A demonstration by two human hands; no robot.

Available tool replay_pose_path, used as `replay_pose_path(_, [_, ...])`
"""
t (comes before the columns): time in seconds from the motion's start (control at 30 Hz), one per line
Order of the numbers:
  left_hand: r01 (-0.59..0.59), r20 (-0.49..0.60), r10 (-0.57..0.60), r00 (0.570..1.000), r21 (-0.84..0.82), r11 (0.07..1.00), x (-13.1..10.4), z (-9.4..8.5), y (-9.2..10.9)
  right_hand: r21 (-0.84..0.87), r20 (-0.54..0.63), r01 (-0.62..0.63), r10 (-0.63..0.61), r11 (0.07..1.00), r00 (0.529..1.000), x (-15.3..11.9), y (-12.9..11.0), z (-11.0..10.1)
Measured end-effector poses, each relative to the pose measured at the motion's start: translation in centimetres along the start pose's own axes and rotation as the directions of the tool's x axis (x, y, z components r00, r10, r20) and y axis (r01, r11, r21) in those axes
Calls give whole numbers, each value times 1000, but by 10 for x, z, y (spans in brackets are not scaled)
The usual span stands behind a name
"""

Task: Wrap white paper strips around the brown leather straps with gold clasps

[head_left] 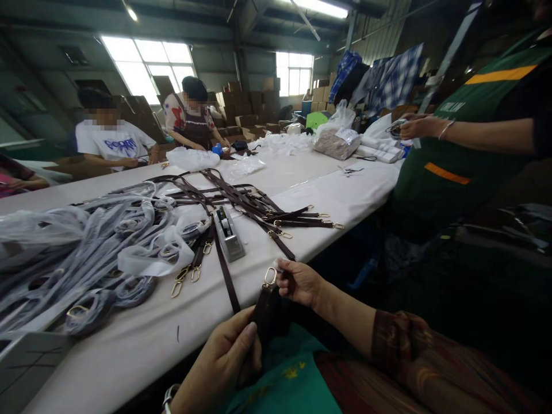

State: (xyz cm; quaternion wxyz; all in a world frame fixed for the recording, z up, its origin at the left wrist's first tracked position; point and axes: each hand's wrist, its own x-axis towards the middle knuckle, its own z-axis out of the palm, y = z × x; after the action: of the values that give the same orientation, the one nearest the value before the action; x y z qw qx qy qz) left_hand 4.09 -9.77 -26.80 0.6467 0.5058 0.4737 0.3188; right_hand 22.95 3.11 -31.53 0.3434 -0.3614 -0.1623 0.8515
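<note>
Here, in the head view, the left hand (pixel 228 352) grips a brown strap (pixel 261 306) below its gold ring (pixel 270 276), by the table (pixel 142 356) edge; the right hand (pixel 301 283) pinches a whitish scrap (pixel 278 264) beside it. This strap's visible end looks uncovered; bare straps (pixel 241 198) lie beyond, seemingly wrapped straps (pixel 99 230) leftward.

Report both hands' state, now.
Left hand: closed, holding a dark strap.
Right hand: closed, fingertips pinching a small whitish piece; its material cannot be told.
</note>
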Motion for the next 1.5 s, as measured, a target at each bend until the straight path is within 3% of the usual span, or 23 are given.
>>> replay_pose_path(0.17, [5,-33,-3,999,63,998,-2,1,1,-4,18,20,-19,1000,1000,-1,1,1])
replay_pose_path(0.57, [28,-40,-22,999,137,990,6,-2,-6,-210,183,125,-86,970,979,-4,9,9])
replay_pose_path(0.7, [38,-121,-17,992,175,984,17,0,-3,-254,161,147,-108,956,981,-8,17,16])
replay_pose_path(0.83, [1,-130,26,991,201,980,27,-1,-2,-304,159,161,-117,939,980,-8,19,17])
replay_pose_path(1.07, [-12,-250,58,967,183,983,48,-3,-16,-464,136,194,-148,864,980,-10,25,21])
replay_pose_path(1.2, [-28,-282,43,958,54,998,54,-4,-19,-579,122,199,-157,791,980,-8,34,23])
replay_pose_path(1.3, [-5,-220,-11,975,-73,997,50,-6,-18,-734,150,213,-152,645,977,-8,32,18])
replay_pose_path(1.37, [0,-236,-28,971,-121,993,46,-7,-19,-848,215,337,-314,409,925,-11,27,16])
replay_pose_path(1.43, [8,-283,-53,958,-157,988,42,-8,-20,-884,358,462,-535,69,765,-17,21,19])
replay_pose_path(1.47, [16,-294,-67,954,-170,985,40,-9,-21,-867,444,489,-587,-91,677,-21,19,22])
replay_pose_path(1.5, [21,-293,-74,953,-180,984,39,-9,-21,-838,522,502,-586,-215,620,-24,18,26])
